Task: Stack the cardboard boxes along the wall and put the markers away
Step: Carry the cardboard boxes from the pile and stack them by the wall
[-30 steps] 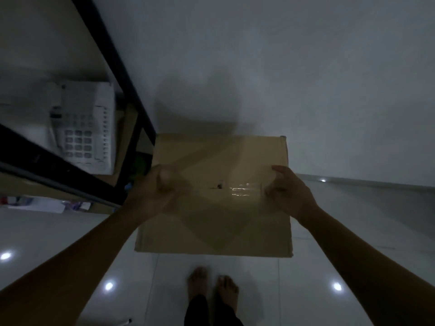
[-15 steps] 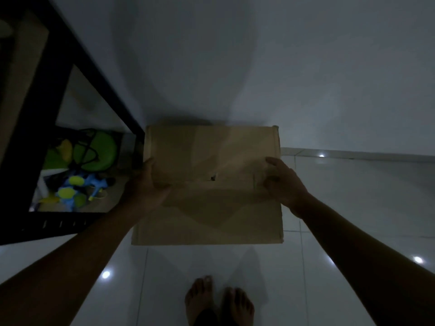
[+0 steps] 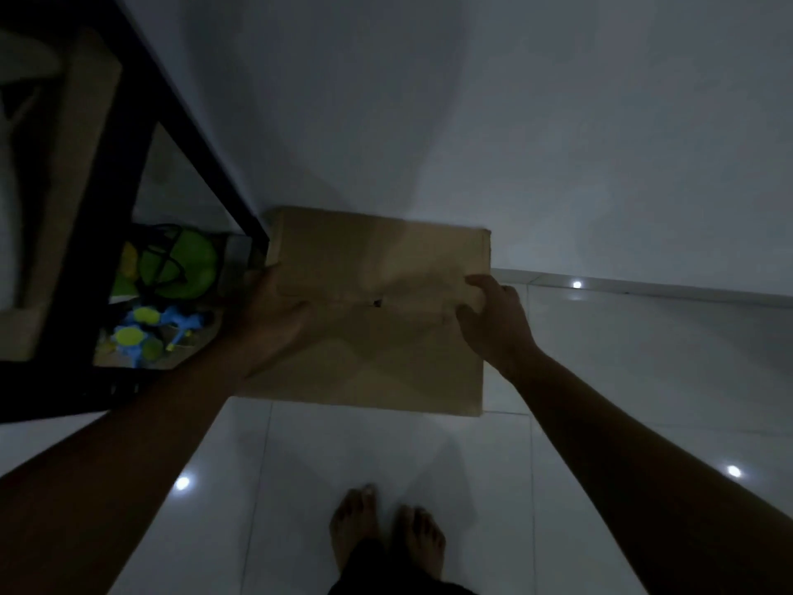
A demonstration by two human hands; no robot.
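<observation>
Over the last second the cardboard box (image 3: 377, 311) has come down and in toward the wall (image 3: 472, 122): 1 second ago its far edge sat level with the shelf that held a white telephone, and now it is down by the lower shelf with the green and blue toys (image 3: 158, 294), its far edge at or very near the foot of the wall and its left far corner beside the black shelf frame (image 3: 189, 135). Both hands hold it. The left hand (image 3: 274, 319) is closed over the box's left edge, thumb on top; the right hand (image 3: 493, 319) curls over the right edge with its fingers pressed on the top face. Whether the box already rests on the floor (image 3: 386, 457) cannot be told; its near edge looks close to the tiles. By my reading this is the setting-down step for 1 box, nearly finished, so release and a check that it sits flush to the wall come next. No other boxes and no markers are in view, so most of the task seems to remain.
</observation>
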